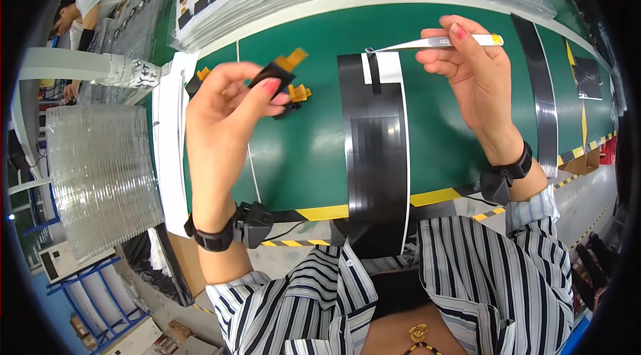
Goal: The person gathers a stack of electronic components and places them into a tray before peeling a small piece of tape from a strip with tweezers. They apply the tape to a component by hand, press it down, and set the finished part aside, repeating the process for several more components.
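My left hand (224, 111) is closed on a small black flat panel with an orange flex-cable tail (275, 76), pinched between thumb and fingers above the table. My right hand (471, 71) grips silver tweezers (420, 43) that point left. Their tip is at the upper end of a narrow black strip (374, 76), which lies over a bare white patch of backing. This backing belongs to a long sheet of black strips (377, 155) that runs toward me and hangs over the table's near edge. Another piece with an orange flex tail (299, 93) lies beside my left hand.
The green tabletop (441, 148) has a yellow-and-black edge. A second long black strip (541, 101) crosses it at the right. Stacked clear trays (280, 8) with black panels stand behind, more clear trays (100, 168) at the left. A person (90, 11) works at the far left.
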